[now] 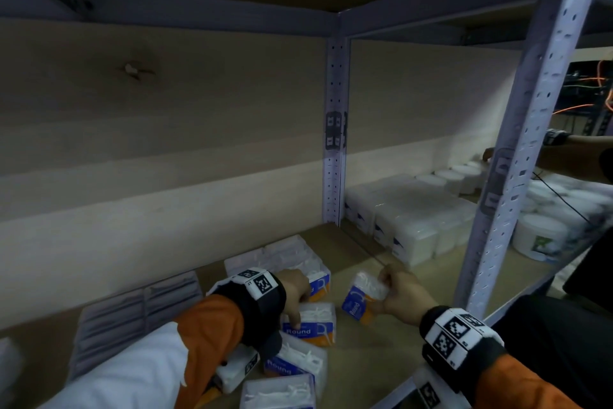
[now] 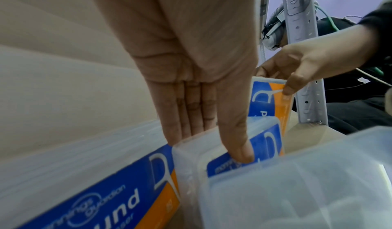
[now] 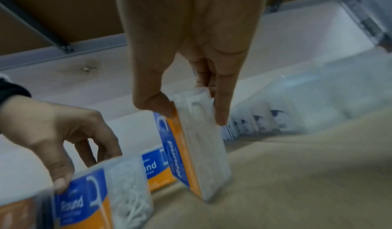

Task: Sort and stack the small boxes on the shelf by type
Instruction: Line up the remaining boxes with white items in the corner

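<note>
Several clear floss-pick boxes with blue and orange "Round" labels lie on the wooden shelf board (image 1: 381, 355). My left hand (image 1: 296, 309) grips one lying box (image 1: 315, 325) by its edge, thumb (image 2: 244, 153) on the label and fingers behind it. To the right, my right hand (image 1: 381, 289) pinches another such box (image 1: 361, 300) between thumb and forefinger. This box (image 3: 199, 140) stands tilted on a lower corner on the board. The left wrist view shows both boxes close together, the right-hand one (image 2: 269, 95) just behind the left-hand one (image 2: 265, 140).
More floss-pick boxes (image 1: 292, 365) lie near the front edge, and a low stack (image 1: 285, 256) stands behind my left hand. Grey flat packs (image 1: 132, 312) lie at the left. White tubs (image 1: 414, 232) fill the adjoining bay. A perforated post (image 1: 517, 176) stands front right; another person's arm (image 1: 570, 156) reaches in beyond it.
</note>
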{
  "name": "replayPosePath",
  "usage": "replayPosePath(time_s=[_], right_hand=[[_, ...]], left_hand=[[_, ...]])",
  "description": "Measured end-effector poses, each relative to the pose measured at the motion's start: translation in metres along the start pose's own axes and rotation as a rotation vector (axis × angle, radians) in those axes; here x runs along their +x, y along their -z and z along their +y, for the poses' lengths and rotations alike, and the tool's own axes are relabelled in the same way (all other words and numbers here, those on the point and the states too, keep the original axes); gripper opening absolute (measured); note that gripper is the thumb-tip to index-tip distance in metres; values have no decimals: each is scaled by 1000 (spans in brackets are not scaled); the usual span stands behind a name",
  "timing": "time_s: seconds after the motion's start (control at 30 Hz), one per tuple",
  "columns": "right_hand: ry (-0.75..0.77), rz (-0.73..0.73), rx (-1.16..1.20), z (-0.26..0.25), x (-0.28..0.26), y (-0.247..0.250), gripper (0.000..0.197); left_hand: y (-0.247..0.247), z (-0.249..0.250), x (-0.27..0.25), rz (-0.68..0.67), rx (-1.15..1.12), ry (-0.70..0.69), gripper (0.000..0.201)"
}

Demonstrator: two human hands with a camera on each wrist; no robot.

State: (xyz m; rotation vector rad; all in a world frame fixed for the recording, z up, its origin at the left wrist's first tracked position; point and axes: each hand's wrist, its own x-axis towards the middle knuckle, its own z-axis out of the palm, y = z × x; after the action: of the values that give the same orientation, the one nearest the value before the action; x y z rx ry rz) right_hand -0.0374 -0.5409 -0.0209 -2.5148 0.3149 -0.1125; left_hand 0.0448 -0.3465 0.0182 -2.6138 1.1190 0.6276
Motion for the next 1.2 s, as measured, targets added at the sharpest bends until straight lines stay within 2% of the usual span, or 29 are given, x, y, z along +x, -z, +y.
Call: replayPosePath(time_s=[0.23,0.37,0.63,0.7,0.83,0.93,1.07,1.2], right_hand=[[-80,30,240,22,-16,-14,38],[-108,11,268,25,-20,-16,34],[-51,-93,-7,20,-18,-20,31],[-58,-145,-40,18,-13,-19,38],[-20,-167,-105,7,1,-17,39],[-6,-190,-246,-6,12,-16,46],[53,-237,-434,-22,25,-15,40],[151,-212,-460,-29,35,-24,36]], left_hand=[[-2,-1,0,6,-17,0,51],[-1,-2,-1,9,-38,3,50],[-5,-3,-6,49,-59,33,47],[-8,-6,-8,70,-66,42,44],[-13,-9,-16,90,-44,67,41],[-13,-11,-25,101,-3,81,40],[-14,-16,-33,110,-23,133,41],[-16,-18,-37,94,1,197,42]])
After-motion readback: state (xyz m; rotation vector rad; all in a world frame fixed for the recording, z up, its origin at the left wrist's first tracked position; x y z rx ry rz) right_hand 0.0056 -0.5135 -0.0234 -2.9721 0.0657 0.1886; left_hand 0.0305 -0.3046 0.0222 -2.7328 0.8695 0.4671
